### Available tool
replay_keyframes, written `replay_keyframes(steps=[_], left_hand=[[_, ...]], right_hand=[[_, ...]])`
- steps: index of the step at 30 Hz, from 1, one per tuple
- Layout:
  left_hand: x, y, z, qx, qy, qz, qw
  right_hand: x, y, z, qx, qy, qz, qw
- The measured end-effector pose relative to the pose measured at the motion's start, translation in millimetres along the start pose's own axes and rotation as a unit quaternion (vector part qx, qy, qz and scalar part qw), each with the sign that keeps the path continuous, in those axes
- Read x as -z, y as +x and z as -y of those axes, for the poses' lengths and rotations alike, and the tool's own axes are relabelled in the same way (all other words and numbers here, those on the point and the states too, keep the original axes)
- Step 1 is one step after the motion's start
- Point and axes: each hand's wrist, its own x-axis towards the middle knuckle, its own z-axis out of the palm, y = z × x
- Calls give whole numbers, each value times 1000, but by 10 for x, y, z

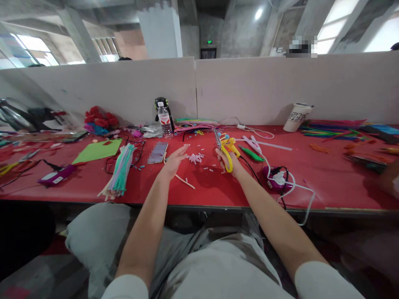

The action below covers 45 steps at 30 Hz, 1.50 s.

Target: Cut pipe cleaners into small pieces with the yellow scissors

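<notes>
My right hand (225,160) is closed around yellow-handled scissors (230,162), their blades pointing away from me. Across from it my left hand (175,162) hovers over or rests on the table, fingers stretched out and apart from the scissors. Between the two hands lies a small pile of short pale pink pieces (195,158), with several more scattered around. A white pipe cleaner (185,181) lies on the red tabletop (205,189) in front of my left hand. Just beyond my right hand is a yellow glue gun (230,144), partly hidden by the scissors.
Left stand a bundle of pastel pipe cleaners (121,172), a phone (158,153) and a green sheet (99,151). A water bottle (164,120) is behind. Right are a green tool (252,154), a pink tool (253,143), a purple box with cords (276,182) and a paper cup (296,118).
</notes>
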Motion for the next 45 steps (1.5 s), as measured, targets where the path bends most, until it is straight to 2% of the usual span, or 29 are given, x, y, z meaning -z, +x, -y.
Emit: replay_keyframes(steps=[1,5,9,12,15,17,19,22,25,32,40,45], left_hand=[[39,-16,-42,-17,29,2,999],[262,-114,-219,-12,186,-19,982],[387,-239,-310,20,283,31,958],[310,-254,-265,22,316,60,947],[169,-144,-113,-34,370,4,928],[94,-26,21,-49,405,-36,912],[51,90,147,-40,412,-64,908],[36,210,275,-32,429,-48,901],[41,262,330,-46,466,-23,883],[35,318,423,-62,498,-20,865],[52,278,368,-91,448,-65,887],[24,212,341,-108,420,-63,899]], right_hand=[[17,0,-4,2,-9,1,1000],[55,-20,-14,20,-34,5,999],[49,-9,-33,34,-43,-9,998],[45,3,-54,46,-70,-18,996],[44,-14,-59,77,-97,-19,992],[38,-37,-51,82,-113,-23,990],[27,-58,-36,75,-123,-24,989],[9,-72,-11,63,-122,-15,990],[1,-72,6,44,-119,1,992],[-10,-61,0,46,-111,-7,993],[-13,-93,15,71,-127,-15,989],[0,-147,21,91,-233,16,968]])
